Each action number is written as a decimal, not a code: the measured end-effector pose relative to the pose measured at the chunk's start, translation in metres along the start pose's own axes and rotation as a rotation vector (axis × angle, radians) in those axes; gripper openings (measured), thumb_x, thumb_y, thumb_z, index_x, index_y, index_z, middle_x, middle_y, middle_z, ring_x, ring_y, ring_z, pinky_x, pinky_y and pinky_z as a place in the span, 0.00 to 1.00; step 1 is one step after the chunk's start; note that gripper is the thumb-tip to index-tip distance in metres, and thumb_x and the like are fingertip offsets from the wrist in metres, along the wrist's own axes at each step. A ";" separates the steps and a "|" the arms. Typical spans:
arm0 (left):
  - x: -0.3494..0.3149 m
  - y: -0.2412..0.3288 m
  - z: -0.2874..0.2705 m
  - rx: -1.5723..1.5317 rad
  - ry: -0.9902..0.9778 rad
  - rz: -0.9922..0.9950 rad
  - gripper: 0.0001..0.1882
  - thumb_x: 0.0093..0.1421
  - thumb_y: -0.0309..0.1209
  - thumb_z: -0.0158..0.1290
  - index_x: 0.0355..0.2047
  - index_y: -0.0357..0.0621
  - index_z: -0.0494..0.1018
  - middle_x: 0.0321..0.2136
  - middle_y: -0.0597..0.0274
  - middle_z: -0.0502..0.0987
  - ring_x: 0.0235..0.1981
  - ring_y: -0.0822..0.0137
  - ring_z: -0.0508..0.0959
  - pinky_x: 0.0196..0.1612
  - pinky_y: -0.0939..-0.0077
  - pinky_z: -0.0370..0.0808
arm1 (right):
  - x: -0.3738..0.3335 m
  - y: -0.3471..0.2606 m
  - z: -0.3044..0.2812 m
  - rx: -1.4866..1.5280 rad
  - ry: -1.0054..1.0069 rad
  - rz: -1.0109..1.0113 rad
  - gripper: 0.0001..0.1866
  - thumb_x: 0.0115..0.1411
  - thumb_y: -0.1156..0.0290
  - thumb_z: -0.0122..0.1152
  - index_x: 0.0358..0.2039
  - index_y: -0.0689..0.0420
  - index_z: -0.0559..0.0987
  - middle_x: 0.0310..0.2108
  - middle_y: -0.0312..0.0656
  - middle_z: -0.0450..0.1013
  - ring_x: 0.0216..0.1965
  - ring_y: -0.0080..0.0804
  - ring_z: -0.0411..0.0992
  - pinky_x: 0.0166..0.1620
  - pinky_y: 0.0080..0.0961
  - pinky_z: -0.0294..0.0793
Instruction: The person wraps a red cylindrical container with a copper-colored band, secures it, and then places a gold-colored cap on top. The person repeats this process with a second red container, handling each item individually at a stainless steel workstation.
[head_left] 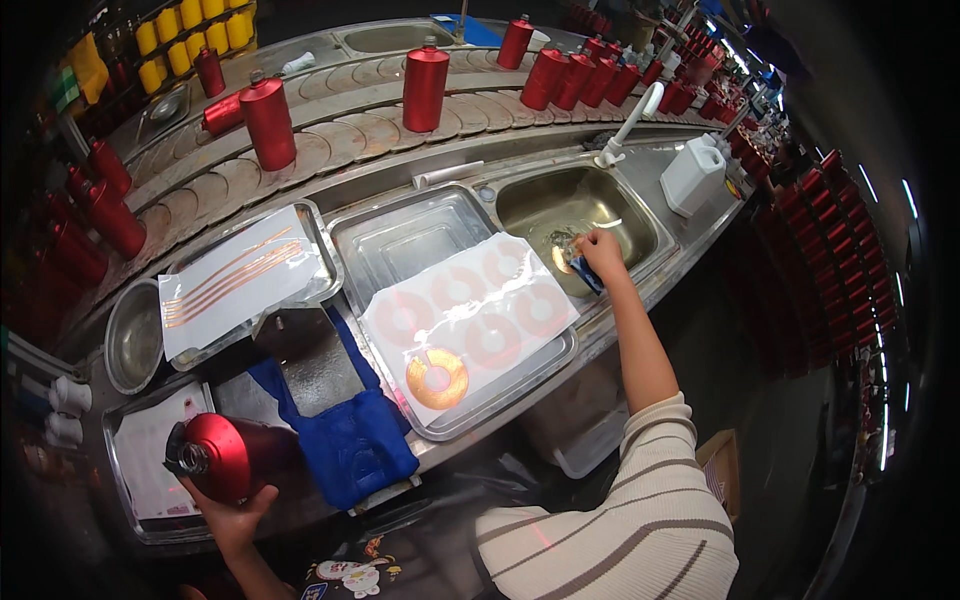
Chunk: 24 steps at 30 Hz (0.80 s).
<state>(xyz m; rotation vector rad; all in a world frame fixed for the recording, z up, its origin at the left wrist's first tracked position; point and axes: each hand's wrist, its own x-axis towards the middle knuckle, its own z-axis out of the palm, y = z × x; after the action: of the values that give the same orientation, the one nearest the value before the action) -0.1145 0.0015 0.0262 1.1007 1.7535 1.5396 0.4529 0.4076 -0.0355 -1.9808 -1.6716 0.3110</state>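
Note:
At the lower left, my left hand (pixel 236 520) grips a shiny red metal bottle (pixel 222 452), which lies tilted with its dark neck toward the left. My thumb sticks out along its near side. Over the sink (pixel 620 190), my right hand (pixel 602 252) is closed around a small dark blue piece (pixel 587 274), too small to name for sure. A gold glint (pixel 562 259) shows beside these fingers in the basin. Between my hands, a sheet of ring-shaped decals (pixel 470 300) lies on a metal tray (pixel 440 433); one gold ring (pixel 437 378) stands out at its near corner.
A white sheet with copper strips (pixel 240 270) rests on another tray. Blue cloth (pixel 360 450) drapes over a stand near me. Behind runs a slatted conveyor (pixel 340 120) carrying red bottles (pixel 427 88). A white faucet (pixel 632 125) and white jug (pixel 693 175) stand by the sink.

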 end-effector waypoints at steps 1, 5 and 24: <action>0.005 -0.004 -0.001 0.038 -0.022 0.136 0.70 0.36 0.43 0.79 0.71 0.43 0.43 0.62 0.56 0.63 0.61 0.59 0.68 0.60 0.65 0.69 | -0.008 -0.013 -0.009 0.070 -0.028 -0.017 0.12 0.55 0.66 0.68 0.28 0.63 0.80 0.25 0.49 0.79 0.28 0.37 0.78 0.35 0.34 0.76; -0.005 0.001 0.002 0.006 0.026 0.166 0.64 0.41 0.37 0.76 0.71 0.42 0.44 0.65 0.54 0.60 0.63 0.59 0.66 0.63 0.63 0.66 | -0.060 -0.076 -0.027 0.684 -0.260 -0.076 0.09 0.61 0.70 0.64 0.34 0.64 0.79 0.30 0.36 0.77 0.30 0.18 0.72 0.34 0.18 0.71; -0.055 0.068 0.118 -0.931 -0.144 -0.382 0.25 0.64 0.18 0.53 0.59 0.39 0.60 0.51 0.53 0.75 0.52 0.64 0.77 0.55 0.70 0.76 | -0.315 -0.275 -0.061 1.156 -0.871 -0.085 0.15 0.62 0.74 0.61 0.48 0.66 0.75 0.33 0.41 0.78 0.17 0.15 0.67 0.18 0.10 0.61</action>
<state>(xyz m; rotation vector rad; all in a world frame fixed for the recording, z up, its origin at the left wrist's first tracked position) 0.0267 0.0168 0.0646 0.3621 0.8684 1.6702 0.1845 0.1161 0.1116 -0.8831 -1.3901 1.8051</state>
